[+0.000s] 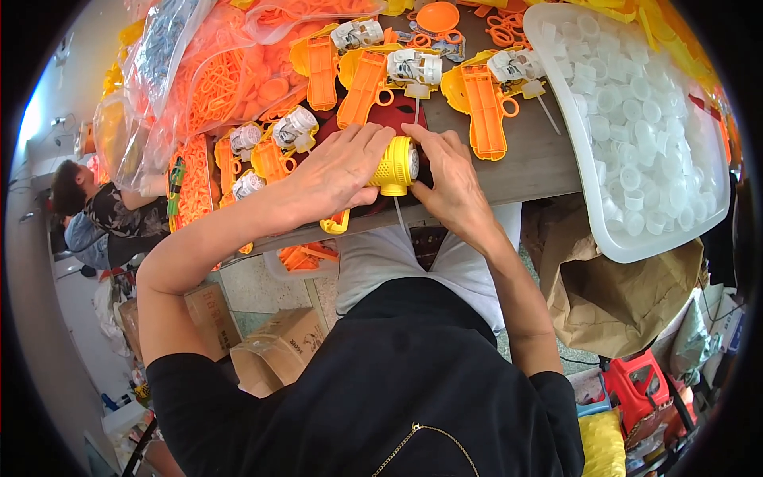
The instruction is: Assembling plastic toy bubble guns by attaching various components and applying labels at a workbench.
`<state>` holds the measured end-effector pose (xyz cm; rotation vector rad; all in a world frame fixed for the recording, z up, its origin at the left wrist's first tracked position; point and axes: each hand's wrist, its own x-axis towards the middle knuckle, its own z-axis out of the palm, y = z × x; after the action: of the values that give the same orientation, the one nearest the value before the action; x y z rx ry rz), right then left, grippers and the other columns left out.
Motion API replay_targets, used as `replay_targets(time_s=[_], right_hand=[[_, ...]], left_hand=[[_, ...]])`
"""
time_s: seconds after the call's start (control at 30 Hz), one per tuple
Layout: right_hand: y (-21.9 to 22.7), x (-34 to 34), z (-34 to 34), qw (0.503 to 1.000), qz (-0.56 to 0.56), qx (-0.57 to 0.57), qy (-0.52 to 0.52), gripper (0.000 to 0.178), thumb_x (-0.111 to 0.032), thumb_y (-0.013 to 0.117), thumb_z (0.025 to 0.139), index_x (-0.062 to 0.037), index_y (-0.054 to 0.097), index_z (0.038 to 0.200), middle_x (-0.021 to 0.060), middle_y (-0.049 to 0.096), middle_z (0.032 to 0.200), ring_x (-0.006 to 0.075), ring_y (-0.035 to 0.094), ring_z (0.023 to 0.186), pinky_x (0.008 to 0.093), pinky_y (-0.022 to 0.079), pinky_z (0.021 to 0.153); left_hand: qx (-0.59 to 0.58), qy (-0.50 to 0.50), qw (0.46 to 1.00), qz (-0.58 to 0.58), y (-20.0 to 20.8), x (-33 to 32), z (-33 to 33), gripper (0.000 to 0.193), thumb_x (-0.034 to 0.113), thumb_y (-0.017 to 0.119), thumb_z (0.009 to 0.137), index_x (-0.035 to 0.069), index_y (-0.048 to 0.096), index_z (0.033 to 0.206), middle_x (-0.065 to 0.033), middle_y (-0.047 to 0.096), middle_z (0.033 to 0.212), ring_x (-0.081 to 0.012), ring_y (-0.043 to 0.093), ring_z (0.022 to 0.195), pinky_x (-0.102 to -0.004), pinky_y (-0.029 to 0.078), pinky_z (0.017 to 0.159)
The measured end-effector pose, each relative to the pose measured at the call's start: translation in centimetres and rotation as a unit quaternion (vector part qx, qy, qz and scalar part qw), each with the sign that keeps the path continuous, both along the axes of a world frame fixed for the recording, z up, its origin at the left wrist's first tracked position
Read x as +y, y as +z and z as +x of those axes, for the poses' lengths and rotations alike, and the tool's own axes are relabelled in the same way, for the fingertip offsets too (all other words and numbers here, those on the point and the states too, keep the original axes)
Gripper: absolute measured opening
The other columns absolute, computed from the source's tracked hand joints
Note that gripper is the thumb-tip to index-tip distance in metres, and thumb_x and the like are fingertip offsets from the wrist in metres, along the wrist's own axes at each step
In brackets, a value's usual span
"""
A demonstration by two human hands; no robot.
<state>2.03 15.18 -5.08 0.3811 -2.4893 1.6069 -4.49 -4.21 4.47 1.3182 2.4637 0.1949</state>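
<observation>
Over the table's front edge I have a yellow toy gun (393,168) with a ribbed, rounded barrel and a whitish round insert in its right end. My left hand (332,173) is closed over the barrel from the left, hiding much of it. The thumb and fingers of my right hand (453,181) bracket the right end, closed about the rim. A thin pale tube (401,216) hangs below the barrel. Beyond my hands lie several half-built toy guns (483,103), yellow shells with orange grips and white mechanisms. A piece of yellow and orange handle (335,222) shows beneath my left wrist.
A white tub (598,230) of translucent caps stands at the right, above a brown paper bag (612,310). Clear bags of orange parts (230,87) crowd the left. Cardboard boxes (278,350) sit on the floor. Another person (111,207) is at the far left.
</observation>
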Motion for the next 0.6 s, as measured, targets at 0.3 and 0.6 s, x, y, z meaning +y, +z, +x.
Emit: replay_targets(time_s=[0.3,0.6], right_hand=[[0.1,0.9,-0.6,0.993,-0.106,-0.06,0.012,0.056,0.009,0.065,0.083,-0.0018,0.053,0.137,0.0145,0.066,0.115,0.0284,0.063,0.103,0.0381,0.051,0.094],[-0.7,-0.7,-1.5,0.993,0.003,0.042,-0.107,0.01,0.0,0.068,0.088,0.0006,0.068,0.098,0.0144,0.065,0.096,0.0344,0.067,0.087,0.0412,0.054,0.074]], left_hand=[[-0.052,0.031,0.998,0.016,0.2,-0.1,-0.1,0.076,0.006,0.078,0.074,0.003,0.04,0.14,-0.0156,0.053,0.124,-0.0365,0.052,0.114,-0.0464,0.043,0.097],[-0.048,0.027,0.998,0.026,-0.3,-0.2,0.1,0.079,0.006,0.079,0.074,0.004,0.04,0.143,-0.0153,0.053,0.126,-0.0368,0.051,0.117,-0.0469,0.042,0.099]])
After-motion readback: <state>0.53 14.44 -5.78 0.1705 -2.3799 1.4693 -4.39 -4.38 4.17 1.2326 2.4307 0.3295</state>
